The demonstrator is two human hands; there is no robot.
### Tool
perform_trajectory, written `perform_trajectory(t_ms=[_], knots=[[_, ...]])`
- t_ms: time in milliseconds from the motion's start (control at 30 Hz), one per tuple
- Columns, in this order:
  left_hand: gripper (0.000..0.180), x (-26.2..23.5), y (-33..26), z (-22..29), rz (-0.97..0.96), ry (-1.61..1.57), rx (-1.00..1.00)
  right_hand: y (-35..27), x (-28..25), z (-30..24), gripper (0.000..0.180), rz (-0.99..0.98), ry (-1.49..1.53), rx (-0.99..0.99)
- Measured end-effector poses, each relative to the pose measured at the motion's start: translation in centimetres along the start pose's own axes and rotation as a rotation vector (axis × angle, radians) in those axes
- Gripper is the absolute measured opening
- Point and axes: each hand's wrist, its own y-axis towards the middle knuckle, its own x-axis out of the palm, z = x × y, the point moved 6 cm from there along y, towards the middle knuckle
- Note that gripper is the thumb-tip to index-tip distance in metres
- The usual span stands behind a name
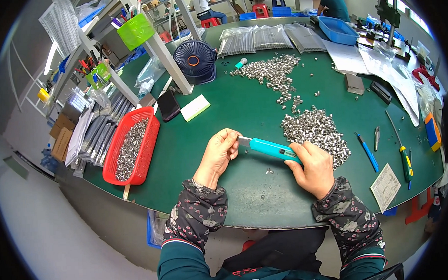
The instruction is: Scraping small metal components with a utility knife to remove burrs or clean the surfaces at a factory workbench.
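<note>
My right hand point(313, 167) is closed around the handle of a turquoise utility knife point(267, 147), its blade end toward my left hand. At that end, the fingers of my left hand point(216, 156) are pinched together; whatever sits between the fingertips is hidden or too small to name. Just beyond my right hand lies a heap of small silvery metal rings point(312, 129). Thin metal scraps point(269, 171) lie on the green table point(236, 201) below the knife.
A red plastic basket point(153, 137) of metal pieces stands at left, near a phone point(168, 105) and a fan point(195, 59). More rings point(271, 73) spread farther back. At right lie a blue pen-like tool point(367, 153), a yellow-green screwdriver point(406, 163) and a paper slip point(385, 187).
</note>
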Motion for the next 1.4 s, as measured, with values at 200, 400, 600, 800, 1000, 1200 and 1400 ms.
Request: perform_trajectory(t_ms=[200,400,600,800,1000,1200,1400], knots=[[0.024,-0.2,-0.1,-0.4,0.015,-0.081,-0.069,0.1,-1.0,0.2,0.028,0.135,0.032,-0.015],[0.022,-0.1,-0.1,-0.1,0.049,-0.062,-0.032,-0.1,-0.7,0.9,0.025,0.096,0.084,0.036],[0.019,-0.3,-0.1,0.4,0.127,0.007,0.007,-0.1,-0.3,0.8,0.025,0.062,0.111,0.032],[0.015,-1.2,0.1,0.0,0.106,-0.005,0.065,-0.3,0.3,1.3,0.024,0.008,0.192,0.091],[0.015,-0.4,0.1,-0.2,0.04,-0.09,0.029,-0.5,0.6,1.4,0.025,-0.029,0.217,0.103],[0.016,-0.1,-0.1,-0.1,0.042,-0.041,0.012,-0.5,0.9,1.2,0.025,-0.073,0.229,0.106],[0.016,0.7,-0.2,0.1,0.011,0.024,0.045,-0.8,1.5,1.9,0.026,-0.116,0.252,0.143]])
